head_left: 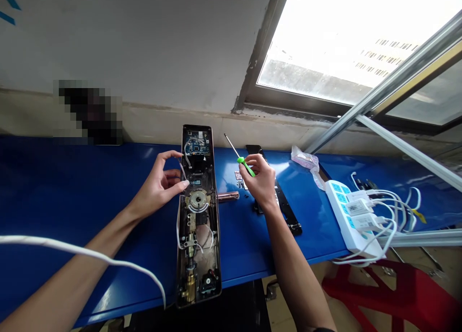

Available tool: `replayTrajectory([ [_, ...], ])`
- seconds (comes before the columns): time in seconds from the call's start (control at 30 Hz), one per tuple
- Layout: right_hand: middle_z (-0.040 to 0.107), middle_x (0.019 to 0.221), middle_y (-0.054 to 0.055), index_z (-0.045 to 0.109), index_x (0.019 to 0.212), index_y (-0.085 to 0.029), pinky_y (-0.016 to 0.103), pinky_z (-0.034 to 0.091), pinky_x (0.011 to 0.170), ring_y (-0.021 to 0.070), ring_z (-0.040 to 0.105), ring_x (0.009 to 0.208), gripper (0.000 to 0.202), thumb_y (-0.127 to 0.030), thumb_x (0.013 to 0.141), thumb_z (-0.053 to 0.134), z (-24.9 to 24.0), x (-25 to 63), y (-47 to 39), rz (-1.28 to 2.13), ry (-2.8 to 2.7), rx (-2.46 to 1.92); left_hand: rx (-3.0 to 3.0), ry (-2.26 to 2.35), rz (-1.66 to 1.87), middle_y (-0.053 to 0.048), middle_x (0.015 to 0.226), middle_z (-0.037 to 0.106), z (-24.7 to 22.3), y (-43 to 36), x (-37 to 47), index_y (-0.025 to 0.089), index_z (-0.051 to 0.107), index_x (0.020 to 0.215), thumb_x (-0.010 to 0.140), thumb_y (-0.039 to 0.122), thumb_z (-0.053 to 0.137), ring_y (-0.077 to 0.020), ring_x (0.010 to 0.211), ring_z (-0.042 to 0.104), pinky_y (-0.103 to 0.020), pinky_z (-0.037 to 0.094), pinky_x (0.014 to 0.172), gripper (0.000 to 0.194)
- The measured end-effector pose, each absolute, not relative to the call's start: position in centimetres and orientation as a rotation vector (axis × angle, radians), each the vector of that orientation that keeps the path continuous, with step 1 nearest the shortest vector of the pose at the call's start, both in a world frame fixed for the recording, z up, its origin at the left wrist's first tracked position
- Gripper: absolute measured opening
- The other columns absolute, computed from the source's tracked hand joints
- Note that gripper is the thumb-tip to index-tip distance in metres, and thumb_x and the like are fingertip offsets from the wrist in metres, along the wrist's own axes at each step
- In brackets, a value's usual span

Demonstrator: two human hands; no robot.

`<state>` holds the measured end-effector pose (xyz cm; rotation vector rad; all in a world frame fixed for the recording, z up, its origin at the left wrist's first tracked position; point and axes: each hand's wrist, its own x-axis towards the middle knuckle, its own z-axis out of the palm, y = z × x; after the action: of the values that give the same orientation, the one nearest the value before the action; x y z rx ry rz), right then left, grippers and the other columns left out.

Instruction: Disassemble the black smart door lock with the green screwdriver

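Note:
An opened electronic door lock [198,226] lies lengthwise on the blue table, its inside facing up. A circuit board [197,143], wires, a round metal disc [198,200] and a brass part [190,286] show in it. My left hand [164,180] grips the lock's left edge, thumb over the rim and index finger near a thin wire; some fingertips are hidden. My right hand [260,180] holds a screwdriver [246,166] with a green handle, its shaft pointing up and left, clear of the lock. Small screws [240,183] lie beside this hand.
A copper-coloured bar [228,197] lies right of the lock, and a long black panel [288,216] lies partly behind my right forearm. Farther right are a plastic bag [305,159] and a power strip [342,211] with white cables. A white cable [90,254] crosses my left forearm.

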<state>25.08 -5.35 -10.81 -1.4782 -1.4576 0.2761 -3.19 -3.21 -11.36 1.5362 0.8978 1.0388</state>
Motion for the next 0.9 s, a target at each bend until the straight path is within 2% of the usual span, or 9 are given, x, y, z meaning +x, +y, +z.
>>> replayTrajectory([
  [0.1, 0.073, 0.086, 0.002, 0.064, 0.096, -0.024, 0.028, 0.054, 0.065, 0.0159, 0.068, 0.07, 0.017, -0.04, 0.089, 0.067, -10.7, 25.1, -5.4, 0.256, -1.491, -1.467, 1.59, 0.924, 1.038, -0.004, 0.093, 0.069, -11.4, -3.8, -2.5, 0.027, 0.042, 0.142, 0.086, 0.033, 0.075, -0.0208, 0.075, 0.072, -0.032, 0.062, 0.064, 0.065],
  [0.2, 0.073, 0.086, 0.002, 0.064, 0.096, -0.024, 0.029, 0.054, 0.065, 0.0157, 0.067, 0.068, 0.018, -0.04, 0.09, 0.068, -10.6, 25.1, -5.5, 0.228, -1.506, -1.461, 1.649, 0.935, 1.048, -0.002, 0.086, 0.067, -11.6, -4.2, -2.1, 0.028, 0.051, 0.137, 0.089, 0.035, 0.072, -0.0195, 0.071, 0.069, -0.03, 0.061, 0.062, 0.053],
  [0.47, 0.073, 0.085, 0.001, 0.065, 0.096, -0.024, 0.029, 0.052, 0.066, 0.0154, 0.065, 0.068, 0.015, -0.038, 0.089, 0.068, -10.6, 25.1, -5.6, 0.192, -1.518, -1.473, 1.746, 0.928, 0.991, 0.003, 0.071, 0.058, -12.1, -5.6, -0.9, 0.031, 0.058, 0.134, 0.092, 0.034, 0.067, -0.0155, 0.057, 0.056, -0.027, 0.05, 0.051, 0.043],
  [0.73, 0.073, 0.086, 0.002, 0.065, 0.098, -0.024, 0.028, 0.054, 0.067, 0.0157, 0.068, 0.071, 0.018, -0.039, 0.089, 0.069, -10.6, 25.3, -5.5, 0.226, -1.511, -1.464, 1.784, 0.946, 1.05, 0.001, 0.076, 0.068, -12.3, -7.1, 0.5, 0.031, 0.059, 0.138, 0.094, 0.033, 0.062, -0.0172, 0.059, 0.063, -0.03, 0.055, 0.054, 0.044],
  [0.9, 0.074, 0.086, 0.003, 0.064, 0.098, -0.023, 0.028, 0.056, 0.067, 0.0157, 0.07, 0.071, 0.019, -0.04, 0.089, 0.069, -10.4, 25.5, -5.6, 0.255, -1.487, -1.451, 1.876, 0.96, 0.993, 0.003, 0.082, 0.069, -11.7, -7.0, -0.1, 0.034, 0.047, 0.15, 0.095, 0.037, 0.065, -0.0167, 0.065, 0.067, -0.03, 0.059, 0.064, 0.059],
])
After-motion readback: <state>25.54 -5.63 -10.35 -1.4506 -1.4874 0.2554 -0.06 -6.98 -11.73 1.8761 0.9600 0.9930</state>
